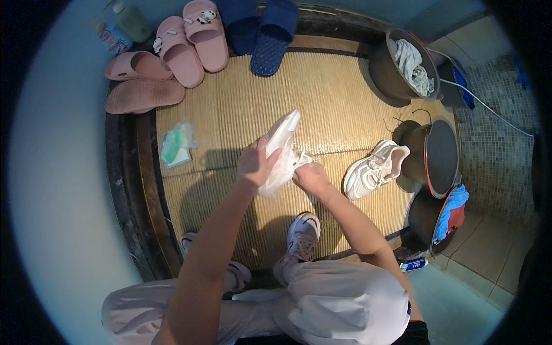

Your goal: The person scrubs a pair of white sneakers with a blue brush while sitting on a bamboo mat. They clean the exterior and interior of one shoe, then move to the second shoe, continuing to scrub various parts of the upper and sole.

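A white sneaker [282, 133], turned on its side and partly wrapped in a thin translucent plastic bag [274, 183], is held above the ribbed mat. My left hand [256, 161] grips it from the left, thumb across the sole side. At the laces and opening on its right side is my right hand [311, 177]; its fingertips are partly hidden, so its exact hold is unclear. A second white sneaker [373, 170] with loose laces rests on the mat to the right, its toe pointing down-left.
Pink slides [207, 47] and navy slippers [271, 47] line the far edge. At left lies a green item in clear plastic [174, 142]. Dark buckets, one with pale cloth [409, 64], one with blue cloth [450, 211], stand at right. My shoe [304, 233] is on the near mat.
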